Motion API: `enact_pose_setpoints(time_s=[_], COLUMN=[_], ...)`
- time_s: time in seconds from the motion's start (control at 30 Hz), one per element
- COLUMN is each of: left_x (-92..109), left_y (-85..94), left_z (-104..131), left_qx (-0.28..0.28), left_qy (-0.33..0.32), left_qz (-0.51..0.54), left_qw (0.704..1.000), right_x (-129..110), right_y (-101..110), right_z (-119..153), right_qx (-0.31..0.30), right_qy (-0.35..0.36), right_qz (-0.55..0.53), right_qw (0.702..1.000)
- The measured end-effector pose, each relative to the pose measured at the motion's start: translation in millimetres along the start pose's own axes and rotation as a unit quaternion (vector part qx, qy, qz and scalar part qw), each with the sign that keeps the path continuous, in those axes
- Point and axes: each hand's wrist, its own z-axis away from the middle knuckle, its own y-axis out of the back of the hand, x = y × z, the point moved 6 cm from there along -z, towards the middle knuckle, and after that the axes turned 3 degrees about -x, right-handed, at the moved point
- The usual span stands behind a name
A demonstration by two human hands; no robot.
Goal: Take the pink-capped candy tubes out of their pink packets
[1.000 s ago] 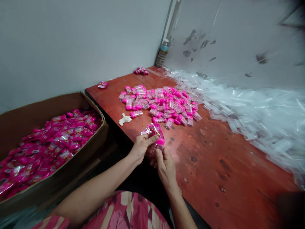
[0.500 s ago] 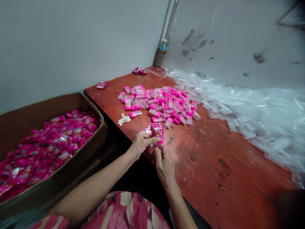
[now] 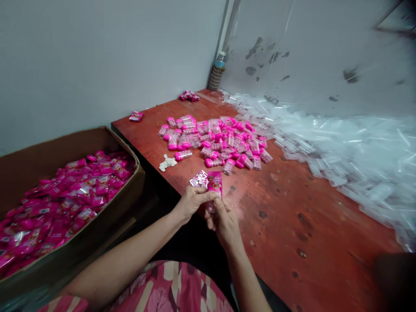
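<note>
A pink printed wrapper (image 3: 215,182) stands upright between my hands over the table's near edge. My left hand (image 3: 194,200) pinches its lower left side, the thumb lying across the front. At the lower end my right hand (image 3: 226,221) closes its thumb and fingers on a small clear bottle (image 3: 211,207) with pinkish contents, partly hidden by the fingers. Just beyond my left fingers lie pink and silvery wrappers (image 3: 199,178). Farther back is a heap of clear bottles with pink caps (image 3: 224,143), filled with pale pink balls.
Left of the table (image 3: 279,234), a cardboard box (image 3: 138,167) holds many pink packets (image 3: 78,195). Clear empty plastic sleeves or containers (image 3: 341,151) pile along the right wall. A crumpled white scrap (image 3: 167,162), loose packets (image 3: 189,96) and a bottle in a woven holder (image 3: 216,73) also lie or stand on the table.
The wrapper has come more upright and slightly lower. My right hand has shifted its grip, thumb now higher against the wrapper's lower end. The view has moved slightly.
</note>
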Motion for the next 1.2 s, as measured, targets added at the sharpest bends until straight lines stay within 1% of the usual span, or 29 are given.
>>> enact_pose_setpoints(time_s=[0.07, 0.13, 0.23, 0.27, 0.37, 0.4, 0.43, 0.47, 0.53, 0.6, 0.67, 0.7, 0.73, 0.77, 0.8, 0.83, 0.87, 0.93, 0.97, 1.0, 1.03, 1.07, 1.1, 1.13, 1.2], left_x=[-1.9, -0.9, -0.2, -1.6, -8.2, -8.8, -7.4, -3.2, 14.3, 39.2, 60.0, 65.1, 66.5, 64.2, 58.4, 49.9, 40.9, 22.4, 14.7, 8.6, 4.2, 1.4, 0.0, -0.6, 0.3], left_y=[-3.1, 0.1, 9.6, 10.4, 3.6, 2.3, 3.5, 8.1, 28.3, 56.9, 82.3, 90.0, 92.9, 91.3, 85.6, 76.3, 66.1, 46.6, 39.4, 34.5, 31.9, 31.1, 31.6, 32.6, 33.8], left_z=[1.9, 2.1, 1.5, 1.9, 6.4, 9.6, 13.6, 18.4, 30.6, 45.4, 57.0, 57.7, 53.5, 45.2, 33.6, 20.5, 8.7, -10.0, -16.2, -20.2, -22.3, -22.9, -22.5, -21.5, -18.3], left_qx=[-0.026, -0.013, 0.038, 0.041, 0.002, -0.004, 0.002, 0.024, 0.103, 0.195, 0.261, 0.278, 0.28, 0.269, 0.247, 0.211, 0.178, 0.122, 0.105, 0.094, 0.09, 0.091, 0.095, 0.099, 0.103], left_qy=[0.019, 0.022, 0.007, 0.004, 0.008, 0.007, 0.001, -0.012, -0.074, -0.177, -0.279, -0.305, -0.308, -0.296, -0.271, -0.243, -0.232, -0.227, -0.232, -0.239, -0.247, -0.257, -0.267, -0.277, -0.3], left_qz=[0.026, 0.054, 0.094, 0.101, 0.103, 0.103, 0.107, 0.115, 0.137, 0.155, 0.138, 0.104, 0.047, -0.033, -0.133, -0.242, -0.339, -0.497, -0.552, -0.593, -0.619, -0.635, -0.641, -0.64, -0.621], left_qw=[0.999, 0.998, 0.995, 0.994, 0.995, 0.995, 0.994, 0.993, 0.982, 0.952, 0.914, 0.905, 0.908, 0.916, 0.921, 0.915, 0.894, 0.828, 0.794, 0.764, 0.74, 0.723, 0.713, 0.71, 0.717], right_x=[5.1, 5.5, 3.3, 2.4, 0.4, -0.1, -0.6, -1.3, -2.6, -2.8, -1.0, 0.2, 1.4, 2.3, 2.9, 3.1, 3.1, 2.7, 2.4, 2.1, 1.7, 0.9, -0.4, -2.3, -6.9], right_y=[-3.5, -3.8, -3.9, -3.3, -1.5, -2.0, -3.0, -4.0, -4.6, -1.1, 4.9, 7.7, 9.9, 11.3, 11.9, 11.8, 11.6, 12.1, 13.4, 15.4, 18.1, 21.4, 25.1, 28.7, 34.2], right_z=[-0.2, 1.4, 4.5, 4.6, 0.3, -2.2, -4.8, -7.1, -10.4, -11.9, -12.6, -13.0, -13.4, -13.9, -14.2, -14.4, -14.2, -13.1, -12.4, -11.9, -11.7, -12.2, -13.4, -15.5, -21.7], right_qx=[-0.034, -0.042, -0.052, -0.048, -0.023, -0.019, -0.019, -0.023, -0.03, -0.024, -0.008, 0.0, 0.007, 0.012, 0.013, 0.012, 0.011, 0.009, 0.011, 0.015, 0.021, 0.031, 0.044, 0.06, 0.088], right_qy=[-0.023, -0.018, -0.009, -0.006, 0.005, 0.007, 0.007, 0.008, 0.007, 0.004, -0.008, -0.015, -0.021, -0.025, -0.027, -0.027, -0.026, -0.022, -0.02, -0.018, -0.016, -0.012, -0.005, 0.006, 0.033], right_qz=[-0.086, -0.123, -0.137, -0.139, -0.144, -0.145, -0.144, -0.141, -0.135, -0.129, -0.122, -0.115, -0.106, -0.095, -0.084, -0.073, -0.061, -0.035, -0.021, -0.007, 0.006, 0.02, 0.033, 0.047, 0.072], right_qw=[0.995, 0.991, 0.989, 0.989, 0.989, 0.989, 0.989, 0.99, 0.99, 0.991, 0.992, 0.993, 0.994, 0.995, 0.996, 0.997, 0.998, 0.999, 1.0, 1.0, 1.0, 0.999, 0.998, 0.997, 0.993])
